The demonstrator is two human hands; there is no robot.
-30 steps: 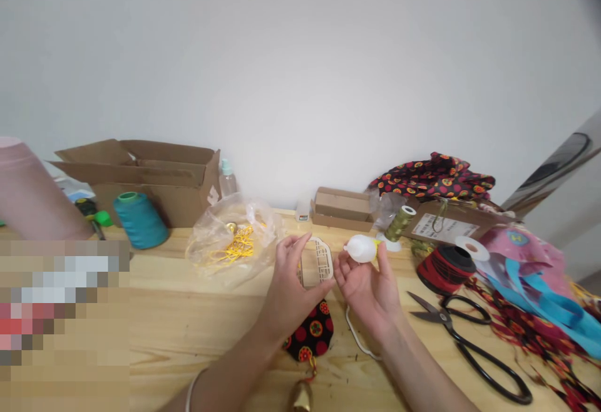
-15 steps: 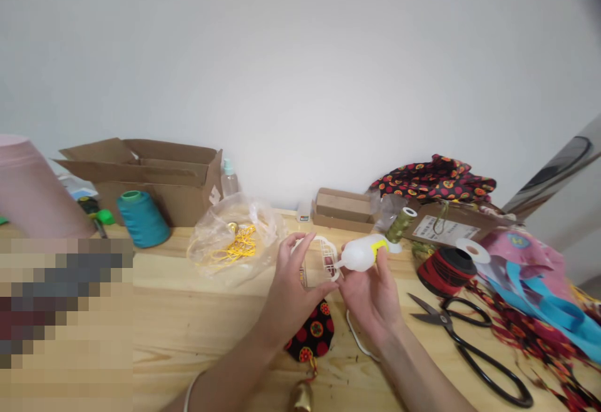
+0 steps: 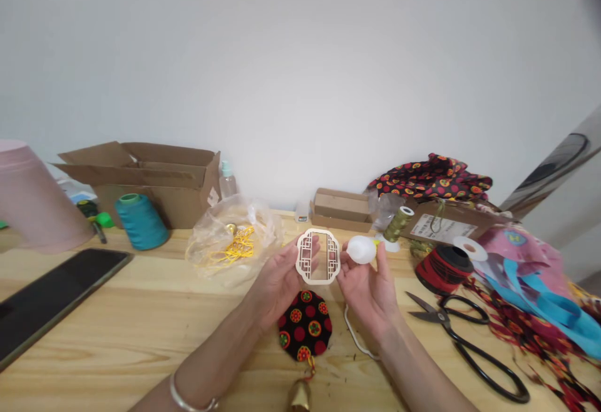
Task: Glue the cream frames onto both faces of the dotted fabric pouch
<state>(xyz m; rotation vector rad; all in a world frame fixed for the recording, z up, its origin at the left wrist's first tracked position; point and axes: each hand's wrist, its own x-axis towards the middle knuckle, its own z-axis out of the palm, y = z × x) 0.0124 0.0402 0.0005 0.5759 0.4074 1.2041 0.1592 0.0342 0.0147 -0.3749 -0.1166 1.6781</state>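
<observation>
My left hand (image 3: 278, 283) is closed on the left edge of a pale lattice frame (image 3: 333, 255) with scalloped corners, which faces me nearly flat. My right hand (image 3: 370, 290) grips a white squeeze bottle (image 3: 360, 250) with a yellow label, its rounded body turned toward me and its nozzle not clearly visible. The right fingertips are close beside the frame's right edge; whether they touch it I cannot tell. Below the hands lies a black round fabric piece (image 3: 306, 325) with red and orange flower patterns, a gold bell (image 3: 299, 395) tied to its lower end.
Black scissors (image 3: 441, 318) lie open at right, near a red thread spool (image 3: 444, 270) and blue ribbon (image 3: 558, 309). A dark phone (image 3: 56, 302) rests at left. Behind are a teal thread cone (image 3: 141, 222), a plastic bag (image 3: 263, 230) and a cardboard box (image 3: 183, 199). A white loop (image 3: 357, 337) lies by my right wrist.
The lattice frame has turned to face me more squarely. The bottle's nozzle has swung away from the frame's right side, and my left hand has moved slightly left and lower.
</observation>
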